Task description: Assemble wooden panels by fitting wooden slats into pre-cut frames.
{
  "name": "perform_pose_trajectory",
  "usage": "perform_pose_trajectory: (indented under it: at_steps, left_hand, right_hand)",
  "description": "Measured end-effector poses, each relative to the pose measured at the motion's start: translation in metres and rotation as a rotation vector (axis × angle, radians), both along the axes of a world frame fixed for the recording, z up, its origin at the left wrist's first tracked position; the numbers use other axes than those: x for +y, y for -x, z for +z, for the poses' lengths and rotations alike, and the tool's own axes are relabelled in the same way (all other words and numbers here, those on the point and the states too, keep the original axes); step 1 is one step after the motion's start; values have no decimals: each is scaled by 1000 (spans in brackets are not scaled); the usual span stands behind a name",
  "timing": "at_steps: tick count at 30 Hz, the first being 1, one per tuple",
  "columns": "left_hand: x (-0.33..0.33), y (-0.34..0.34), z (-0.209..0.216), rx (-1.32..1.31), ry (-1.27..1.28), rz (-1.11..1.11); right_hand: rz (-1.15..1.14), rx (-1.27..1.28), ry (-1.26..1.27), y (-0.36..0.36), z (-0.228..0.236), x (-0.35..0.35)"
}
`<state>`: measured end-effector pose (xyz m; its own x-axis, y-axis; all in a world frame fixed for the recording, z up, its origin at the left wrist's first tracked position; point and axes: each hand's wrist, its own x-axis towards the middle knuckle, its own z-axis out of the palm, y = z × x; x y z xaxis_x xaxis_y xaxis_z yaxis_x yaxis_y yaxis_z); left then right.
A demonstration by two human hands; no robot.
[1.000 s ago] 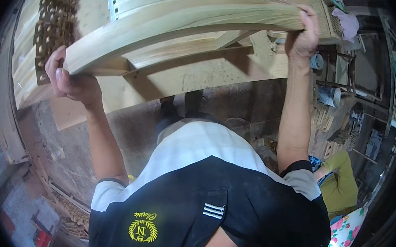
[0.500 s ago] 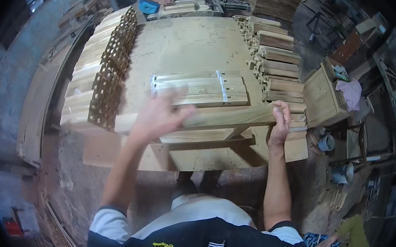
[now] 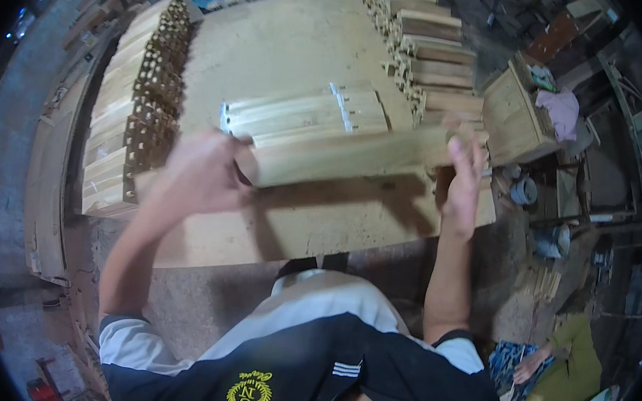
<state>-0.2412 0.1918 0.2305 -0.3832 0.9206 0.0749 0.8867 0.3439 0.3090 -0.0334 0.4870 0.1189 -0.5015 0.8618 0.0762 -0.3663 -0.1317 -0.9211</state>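
Both hands' grip now closed on wooden piece [image 3: 340, 160], left hand [image 3: 201, 171] newly landed.

Left hand [image 3: 200, 173] blurred, seemingly gripping, right hand [image 3: 463, 184] raised, fingers [image 3: 469, 148] curled

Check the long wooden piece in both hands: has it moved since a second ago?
Yes. The long wooden piece has come down from overhead onto the worktable, beside the flat slat bundle. The left hand and right hand hold its ends.
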Motion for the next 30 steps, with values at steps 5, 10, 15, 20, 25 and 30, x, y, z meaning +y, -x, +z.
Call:
perform_pose_trajectory:
  at_steps: [5, 10, 15, 20, 25, 30]
  left_hand:
    - [33, 93, -4, 290, -67, 211]
    - [77, 256, -132, 431, -88, 252]
    - [121, 384, -241, 485, -123, 237]
    - [177, 457, -251, 605, -263, 347]
    - [141, 385, -252, -19, -324, 615]
    - [25, 252, -364, -741, -381, 712]
  right_hand:
    - [254, -28, -415, 122, 28, 50]
    - [215, -301, -308, 170, -66, 92]
    - [189, -748, -183, 187, -159, 118]
    - [58, -969, -376, 235, -217, 126]
    - [132, -964, -209, 259, -265, 162]
    - [217, -1128, -194, 209, -193, 187]
